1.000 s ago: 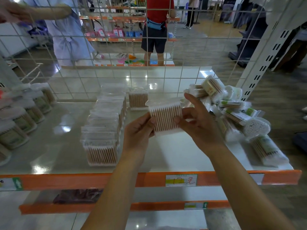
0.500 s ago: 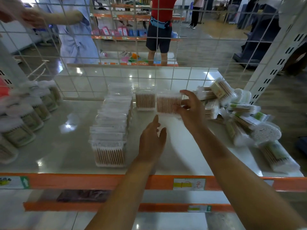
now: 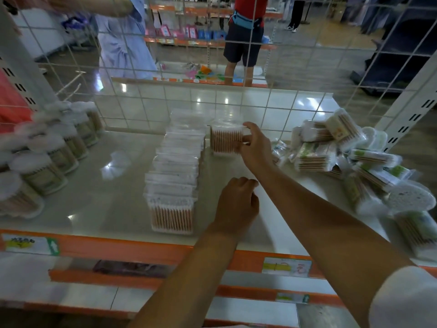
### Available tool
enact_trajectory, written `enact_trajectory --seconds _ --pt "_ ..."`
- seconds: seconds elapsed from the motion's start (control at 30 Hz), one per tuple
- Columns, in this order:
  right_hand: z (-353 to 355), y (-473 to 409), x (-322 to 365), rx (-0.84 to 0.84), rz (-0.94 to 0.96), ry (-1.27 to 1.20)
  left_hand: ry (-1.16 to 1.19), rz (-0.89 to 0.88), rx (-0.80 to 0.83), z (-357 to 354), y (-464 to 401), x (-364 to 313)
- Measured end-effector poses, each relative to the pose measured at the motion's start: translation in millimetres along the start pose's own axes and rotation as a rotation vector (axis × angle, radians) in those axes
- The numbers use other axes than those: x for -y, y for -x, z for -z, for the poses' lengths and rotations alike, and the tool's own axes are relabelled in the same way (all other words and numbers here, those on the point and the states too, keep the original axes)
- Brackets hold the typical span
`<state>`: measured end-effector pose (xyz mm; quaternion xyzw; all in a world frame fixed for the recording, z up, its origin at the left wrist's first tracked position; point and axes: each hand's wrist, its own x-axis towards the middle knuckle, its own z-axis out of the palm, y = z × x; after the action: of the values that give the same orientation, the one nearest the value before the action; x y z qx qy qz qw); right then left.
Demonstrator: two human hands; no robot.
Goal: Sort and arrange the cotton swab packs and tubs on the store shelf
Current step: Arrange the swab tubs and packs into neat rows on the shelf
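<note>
My right hand (image 3: 256,145) grips a clear rectangular box of wooden cotton swabs (image 3: 224,140) from its right side. The box stands upright at the back of the white shelf (image 3: 113,185), just right of a front-to-back row of like boxes (image 3: 173,176). My left hand (image 3: 237,204) hovers over the shelf nearer the front, fingers loosely curled, holding nothing. Round swab tubs (image 3: 47,159) line the left side. A loose pile of swab packs and tubs (image 3: 350,157) lies on the right.
A wire grid panel (image 3: 146,107) backs the shelf. An orange price rail (image 3: 132,249) runs along the front edge, with a lower shelf beneath. White slotted uprights (image 3: 409,114) flank the bay. People stand in the aisle beyond the grid.
My left hand let go of the box and drew back toward the front. My right hand carried the box to the back of the shelf, next to the row.
</note>
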<state>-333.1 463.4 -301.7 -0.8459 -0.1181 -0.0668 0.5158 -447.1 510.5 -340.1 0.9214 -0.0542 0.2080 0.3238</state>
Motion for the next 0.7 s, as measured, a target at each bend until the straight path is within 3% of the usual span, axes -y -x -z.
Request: enact_trajectory --seconds 0.7 --pt "-8.0 4.6 -5.8 -0.013 0.086 0.082 0.009 0.001 -0.052 -4.8 -3.8 6.4"
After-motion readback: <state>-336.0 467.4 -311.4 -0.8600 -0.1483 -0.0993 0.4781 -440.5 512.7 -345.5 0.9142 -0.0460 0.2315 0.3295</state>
